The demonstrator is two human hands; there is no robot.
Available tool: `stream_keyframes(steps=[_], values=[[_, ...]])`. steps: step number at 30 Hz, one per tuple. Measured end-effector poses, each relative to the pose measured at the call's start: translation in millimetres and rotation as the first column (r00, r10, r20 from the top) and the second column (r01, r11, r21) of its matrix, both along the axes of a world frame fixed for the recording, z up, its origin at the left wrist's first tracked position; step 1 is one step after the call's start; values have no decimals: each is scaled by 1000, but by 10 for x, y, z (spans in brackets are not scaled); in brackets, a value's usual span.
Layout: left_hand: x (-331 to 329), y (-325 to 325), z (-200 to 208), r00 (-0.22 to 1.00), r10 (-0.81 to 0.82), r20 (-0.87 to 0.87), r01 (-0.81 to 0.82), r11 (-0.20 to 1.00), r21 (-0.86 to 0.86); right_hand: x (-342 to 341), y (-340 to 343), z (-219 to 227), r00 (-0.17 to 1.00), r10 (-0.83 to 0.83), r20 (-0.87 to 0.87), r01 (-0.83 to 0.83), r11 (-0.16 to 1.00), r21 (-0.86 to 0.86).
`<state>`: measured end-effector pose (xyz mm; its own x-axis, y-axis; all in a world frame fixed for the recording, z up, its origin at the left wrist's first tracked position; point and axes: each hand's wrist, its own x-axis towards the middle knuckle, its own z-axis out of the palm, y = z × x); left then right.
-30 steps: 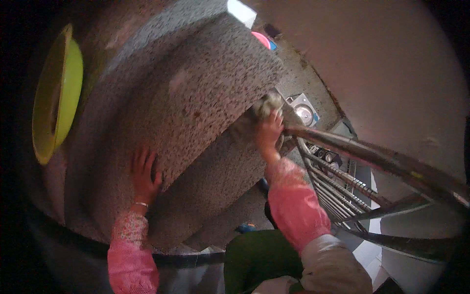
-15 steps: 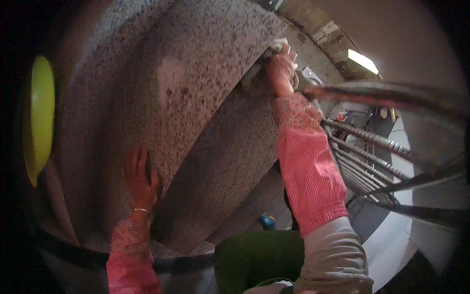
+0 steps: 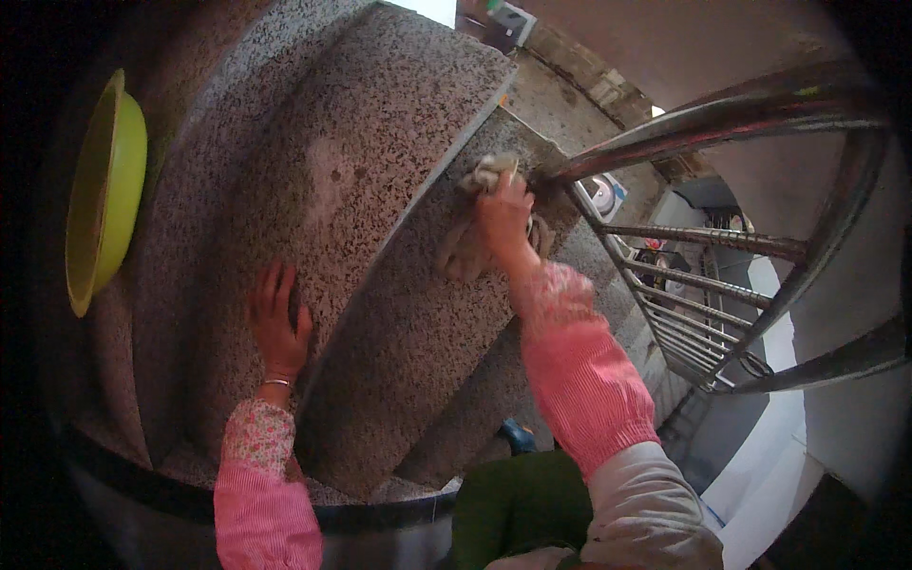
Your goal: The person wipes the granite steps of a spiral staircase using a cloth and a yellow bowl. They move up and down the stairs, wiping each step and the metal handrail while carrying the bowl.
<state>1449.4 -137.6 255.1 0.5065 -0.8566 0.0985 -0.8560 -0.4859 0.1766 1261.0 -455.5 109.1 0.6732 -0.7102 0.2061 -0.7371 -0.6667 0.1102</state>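
At your far left is a basin. Your left hand rests on the upper step, fingers extended, slightly spread, holding nothing. Your right hand has its fingers curled around a cloth on the lower step; it looks light, soft and limp, easiest to grip by a bunched fold. The railing stands right of it.

Yellow-green basin way over on left. Scuffed metal railing on right, bunch of bars below its top rail. Grayish floor beyond, squarish pale thing with round middle kinda half hidden by railing. Brownish wall up top.
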Motion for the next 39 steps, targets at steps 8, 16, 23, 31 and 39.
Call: stream_keyframes(steps=[8, 16, 23, 31, 39], values=[[17, -98, -54, 1000, -25, 4, 25, 1000, 2, 585, -1249, -233, 838, -403, 368, 336, 912, 235], [32, 137, -6, 999, 40, 3, -40, 997, 63, 896, -1507, 146, 993, -104, -62, 121, 869, 479], [54, 88, -25, 998, 44, -50, -43, 999, 13, 630, -1352, -206, 955, -282, -87, 290, 953, 93], [100, 173, 105, 998, 42, 54, -47, 995, 83, 606, -194, 54, 907, 139, -398, -40, 968, 248], [52, 212, -112, 999, 49, 6, -50, 993, 104, 608, -1273, 208, 954, -111, -279, 217, 899, 382]])
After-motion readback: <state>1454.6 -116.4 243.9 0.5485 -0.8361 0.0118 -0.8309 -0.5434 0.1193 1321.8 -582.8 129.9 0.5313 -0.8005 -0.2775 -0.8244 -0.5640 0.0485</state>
